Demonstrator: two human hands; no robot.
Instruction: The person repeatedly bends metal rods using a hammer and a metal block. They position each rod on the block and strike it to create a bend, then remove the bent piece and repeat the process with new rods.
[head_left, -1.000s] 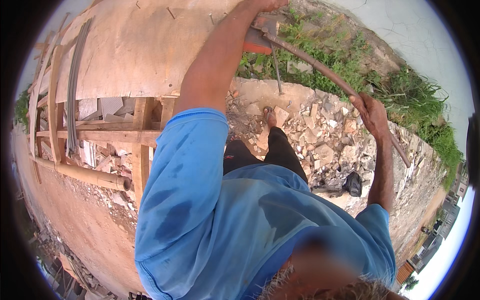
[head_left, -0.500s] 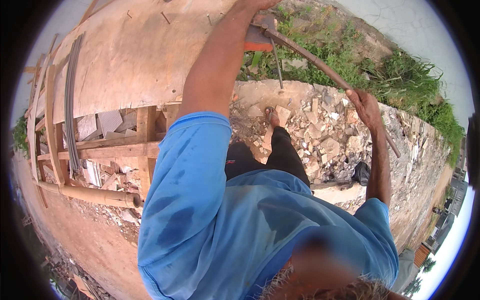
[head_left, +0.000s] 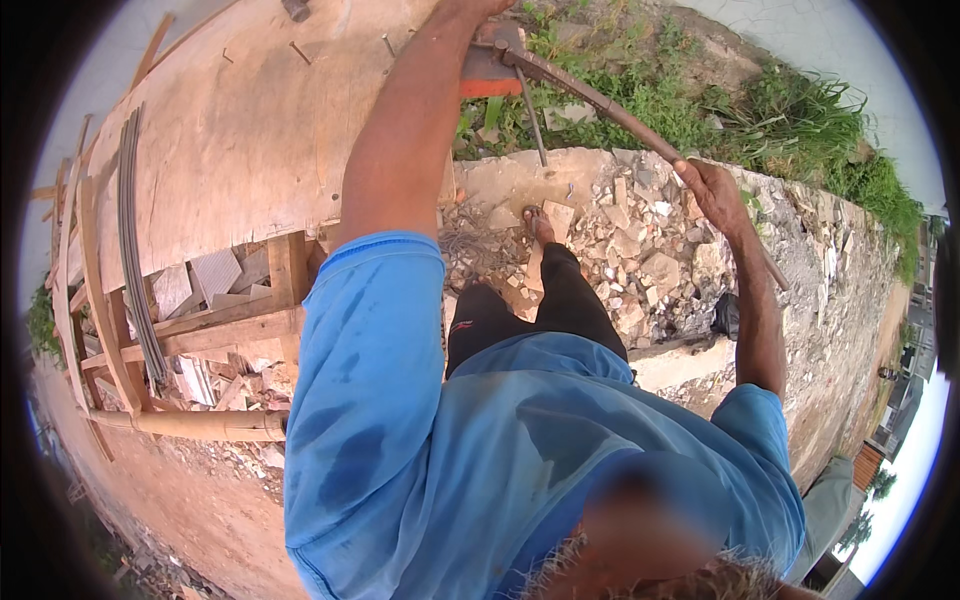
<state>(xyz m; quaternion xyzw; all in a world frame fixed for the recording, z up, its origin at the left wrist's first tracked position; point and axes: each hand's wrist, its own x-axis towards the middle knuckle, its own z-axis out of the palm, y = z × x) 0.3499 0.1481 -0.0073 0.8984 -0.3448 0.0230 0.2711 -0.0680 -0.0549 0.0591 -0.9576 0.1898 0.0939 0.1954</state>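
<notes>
My right hand (head_left: 714,195) is closed round a long rusty steel bending bar (head_left: 602,104). The bar's far end runs to a small jaw-like head over a dark plate with an orange edge (head_left: 487,88) at the board's right corner. From that head a thin steel rod (head_left: 533,120) slants down over the rubble. Reaching across the wooden board, my left arm leads up to my left hand (head_left: 482,6), which sits by the plate. The upper edge cuts off most of that hand, and its fingers are hidden.
Several nails stand in the plywood board (head_left: 220,130). Thin steel rods (head_left: 135,230) lie bundled across its left end, beside a wooden frame (head_left: 290,270) and a bamboo pole (head_left: 210,425). Broken rubble (head_left: 620,240) covers the ground round my feet. Green weeds (head_left: 790,140) grow beyond a low concrete edge.
The view has shifted a little, so the board, bar and plate sit slightly further left. My right hand keeps its hold on the bar, and the bar's angle looks much the same.
</notes>
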